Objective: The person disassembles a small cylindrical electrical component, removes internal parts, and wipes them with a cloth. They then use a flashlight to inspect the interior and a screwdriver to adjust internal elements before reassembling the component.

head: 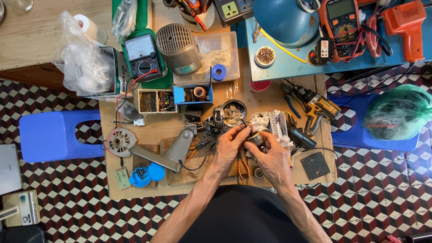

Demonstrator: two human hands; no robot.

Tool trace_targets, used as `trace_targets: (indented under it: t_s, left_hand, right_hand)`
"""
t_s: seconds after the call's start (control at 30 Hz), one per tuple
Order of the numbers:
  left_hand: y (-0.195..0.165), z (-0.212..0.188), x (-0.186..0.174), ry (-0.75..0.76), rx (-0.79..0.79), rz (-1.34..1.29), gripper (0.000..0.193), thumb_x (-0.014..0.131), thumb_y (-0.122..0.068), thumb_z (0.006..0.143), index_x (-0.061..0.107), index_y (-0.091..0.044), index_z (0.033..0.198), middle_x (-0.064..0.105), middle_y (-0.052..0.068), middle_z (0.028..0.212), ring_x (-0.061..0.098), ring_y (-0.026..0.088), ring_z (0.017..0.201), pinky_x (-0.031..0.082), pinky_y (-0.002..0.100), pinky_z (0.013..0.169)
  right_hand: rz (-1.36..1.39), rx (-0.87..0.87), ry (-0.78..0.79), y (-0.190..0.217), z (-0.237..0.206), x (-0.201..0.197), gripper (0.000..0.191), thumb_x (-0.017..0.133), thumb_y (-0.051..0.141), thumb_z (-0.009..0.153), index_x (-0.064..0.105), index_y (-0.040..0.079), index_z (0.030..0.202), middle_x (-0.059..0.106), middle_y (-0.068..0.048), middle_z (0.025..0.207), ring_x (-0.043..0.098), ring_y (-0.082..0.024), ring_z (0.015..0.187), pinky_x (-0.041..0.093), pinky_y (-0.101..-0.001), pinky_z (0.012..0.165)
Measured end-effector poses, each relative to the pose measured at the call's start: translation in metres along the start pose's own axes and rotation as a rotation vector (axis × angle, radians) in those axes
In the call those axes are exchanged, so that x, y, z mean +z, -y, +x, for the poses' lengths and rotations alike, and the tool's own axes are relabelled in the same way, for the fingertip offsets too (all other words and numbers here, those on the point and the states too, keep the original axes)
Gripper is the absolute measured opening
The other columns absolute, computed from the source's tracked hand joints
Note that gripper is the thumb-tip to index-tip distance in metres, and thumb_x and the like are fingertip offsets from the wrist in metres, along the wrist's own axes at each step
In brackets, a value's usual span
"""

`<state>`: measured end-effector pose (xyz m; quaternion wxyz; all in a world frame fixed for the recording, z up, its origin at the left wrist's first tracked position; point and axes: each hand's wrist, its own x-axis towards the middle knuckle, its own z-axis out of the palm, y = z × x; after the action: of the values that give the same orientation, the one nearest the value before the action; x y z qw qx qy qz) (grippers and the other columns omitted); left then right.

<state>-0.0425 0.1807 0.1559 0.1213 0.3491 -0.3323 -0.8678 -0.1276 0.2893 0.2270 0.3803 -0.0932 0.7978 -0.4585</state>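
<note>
Overhead view of a cluttered wooden workbench. Both forearms reach up from six o'clock and meet near the centre. The left hand curls inward, fingers pressed together around a small round metal part, thumb on its near side. The right hand cups the same part from four o'clock, fingertips pinching its edge. The part sits between the two hands, just above the bench. At twelve o'clock of the hands lies an opened round motor housing; at two o'clock, a yellow cordless drill; at ten o'clock, a green analog meter.
</note>
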Motion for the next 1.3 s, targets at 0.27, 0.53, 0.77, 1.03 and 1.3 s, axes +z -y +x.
trace_targets:
  t_s: [0.27, 0.53, 0.77, 1.03, 1.3]
  left_hand:
    - [-0.0005, -0.0020, -0.0024, -0.007, -0.025, 0.011, 0.033, 0.069, -0.024, 0.098, 0.072, -0.001, 0.122, 0.074, 0.004, 0.105, 0.067, 0.009, 0.093, 0.055, 0.022, 0.082]
    - [0.0008, -0.0014, -0.0064, 0.004, -0.026, 0.043, 0.034, 0.069, -0.027, 0.097, 0.073, -0.002, 0.120, 0.075, 0.005, 0.102, 0.068, 0.010, 0.091, 0.057, 0.023, 0.082]
    - [-0.0007, -0.0016, -0.0029, -0.026, -0.036, 0.037, 0.035, 0.070, -0.026, 0.096, 0.073, -0.001, 0.120, 0.075, 0.006, 0.101, 0.068, 0.011, 0.090, 0.057, 0.024, 0.080]
    - [0.0034, 0.0005, -0.0047, -0.004, -0.012, 0.006, 0.036, 0.070, -0.025, 0.097, 0.071, 0.000, 0.122, 0.075, 0.006, 0.104, 0.068, 0.010, 0.092, 0.056, 0.023, 0.082]
    - [0.0048, 0.0018, -0.0067, -0.004, -0.028, 0.025, 0.034, 0.070, -0.026, 0.097, 0.073, -0.001, 0.120, 0.075, 0.005, 0.103, 0.067, 0.009, 0.091, 0.056, 0.021, 0.081]
  right_hand:
    - [0.011, -0.005, 0.009, -0.0037, 0.0009, 0.0021, 0.057, 0.080, 0.027, 0.083, 0.063, 0.000, 0.129, 0.078, -0.008, 0.098, 0.069, -0.008, 0.082, 0.056, -0.0230, 0.066]
    - [-0.041, 0.038, 0.023, -0.0015, 0.0016, 0.0019, 0.057, 0.079, 0.028, 0.084, 0.062, 0.002, 0.132, 0.077, -0.008, 0.094, 0.068, -0.009, 0.076, 0.054, -0.0240, 0.061]
    - [-0.016, -0.008, 0.022, -0.0061, 0.0046, 0.0016, 0.058, 0.079, 0.029, 0.083, 0.062, 0.000, 0.131, 0.077, -0.007, 0.096, 0.069, -0.009, 0.080, 0.056, -0.0230, 0.063]
    - [-0.027, 0.005, 0.027, -0.0066, 0.0047, 0.0013, 0.057, 0.079, 0.029, 0.084, 0.062, 0.000, 0.130, 0.078, -0.008, 0.095, 0.069, -0.008, 0.077, 0.055, -0.0228, 0.062]
    - [-0.055, 0.051, 0.037, -0.0054, 0.0042, -0.0002, 0.059, 0.078, 0.031, 0.083, 0.062, 0.002, 0.132, 0.077, -0.007, 0.092, 0.067, -0.009, 0.070, 0.053, -0.0235, 0.057]
